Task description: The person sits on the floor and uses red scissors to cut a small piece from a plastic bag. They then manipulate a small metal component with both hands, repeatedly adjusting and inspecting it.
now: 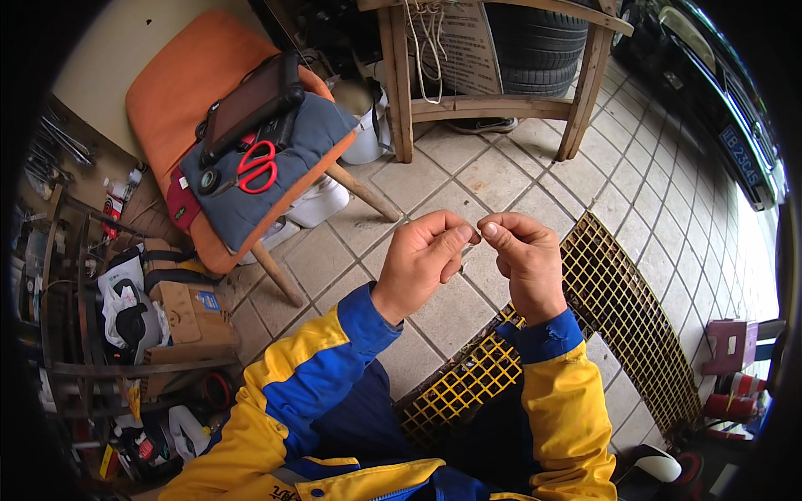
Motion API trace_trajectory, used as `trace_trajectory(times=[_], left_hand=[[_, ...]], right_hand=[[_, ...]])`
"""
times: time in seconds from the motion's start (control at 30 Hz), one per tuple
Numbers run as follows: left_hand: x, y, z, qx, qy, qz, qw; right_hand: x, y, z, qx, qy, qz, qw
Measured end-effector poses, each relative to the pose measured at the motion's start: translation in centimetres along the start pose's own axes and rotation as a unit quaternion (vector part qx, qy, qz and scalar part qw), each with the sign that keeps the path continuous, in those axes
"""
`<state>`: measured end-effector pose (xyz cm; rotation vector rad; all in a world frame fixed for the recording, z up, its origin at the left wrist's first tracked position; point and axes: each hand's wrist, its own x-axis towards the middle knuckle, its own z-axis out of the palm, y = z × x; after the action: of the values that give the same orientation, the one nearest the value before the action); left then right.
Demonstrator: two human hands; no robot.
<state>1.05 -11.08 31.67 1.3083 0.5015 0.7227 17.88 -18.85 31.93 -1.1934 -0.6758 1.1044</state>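
Far left of the yellow floor grate (618, 309): a cluttered metal rack (75, 334) with a cardboard box (188, 313) beside it. Nearer the grate but still left and up from it: a wooden chair (276, 267) with an orange cushion (167, 92), a dark tablet case (251, 100) and red scissors (257, 165) lying on top, untouched.

Just above the grate's left end, raised over the tiles: left hand (422, 259), fingers curled in, thumb and forefinger pressed together at the tips. Right beside it, over the same end of the grate: right hand (526, 259), likewise clenched loosely with thumb and forefinger pinched. Fingertips of both meeting on a small item (478, 237), too tiny to identify; cannot tell whether a thread, a wire or a bit of hardware. Blue cuffs and yellow sleeves coming up from the lower edge.

Judged from the pose: fine fingertip work in hand, probably twisting, threading or picking at the small item held between both pinches. Next move likely calling for a steady grip on one side and a delicate roll or pull on the other, kept close to the eyes.

Beyond the grate, up and back: a wooden frame (493, 104) around stacked tyres (535, 42). Right of the grate: a dark car (735, 125) and a pink stool (731, 344).
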Motion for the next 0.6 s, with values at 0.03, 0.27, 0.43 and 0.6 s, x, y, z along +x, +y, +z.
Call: trace_trajectory(times=[0.03,0.27,0.43,0.6], left_hand=[[0.06,-0.07,0.00,-0.020,-0.003,-0.015,1.000],[0.07,-0.15,-0.55,-0.192,-0.028,-0.141,0.971],[0.18,0.07,-0.84,-0.247,-0.043,-0.198,0.948],[0.26,0.12,-0.89,-0.253,-0.051,-0.213,0.942]], right_hand=[[-0.02,-0.08,0.06,0.004,-0.011,-0.014,1.000],[-0.26,-0.45,0.57,0.007,-0.023,-0.013,1.000],[-0.22,-0.44,0.45,-0.001,-0.029,-0.011,1.000],[-0.15,-0.12,0.04,-0.008,-0.022,0.029,0.999]])
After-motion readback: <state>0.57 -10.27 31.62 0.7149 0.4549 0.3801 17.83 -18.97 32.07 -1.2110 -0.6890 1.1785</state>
